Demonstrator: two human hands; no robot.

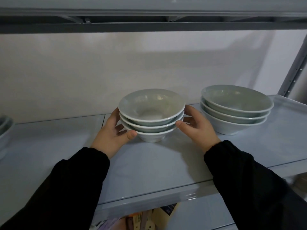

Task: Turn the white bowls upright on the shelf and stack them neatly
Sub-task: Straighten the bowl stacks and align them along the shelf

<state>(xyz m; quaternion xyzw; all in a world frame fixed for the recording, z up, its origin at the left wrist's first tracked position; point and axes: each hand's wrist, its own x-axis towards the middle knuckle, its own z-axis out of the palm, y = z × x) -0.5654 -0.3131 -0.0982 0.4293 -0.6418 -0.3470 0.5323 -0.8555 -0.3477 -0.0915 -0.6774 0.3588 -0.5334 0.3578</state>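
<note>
Our centre stack [151, 116] of three white bowls sits mid-shelf [149, 165], mouths up, axis vertical; the left hand [111, 133] at nine o'clock and right hand [198, 128] at three cup it with half-curled fingers. We'd nudge rims flush evenly; another stack [235, 108] stands at three o'clock

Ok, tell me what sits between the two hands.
The head view shows a stack of three upright bowls between the left hand and right hand, which touch its sides.
</note>
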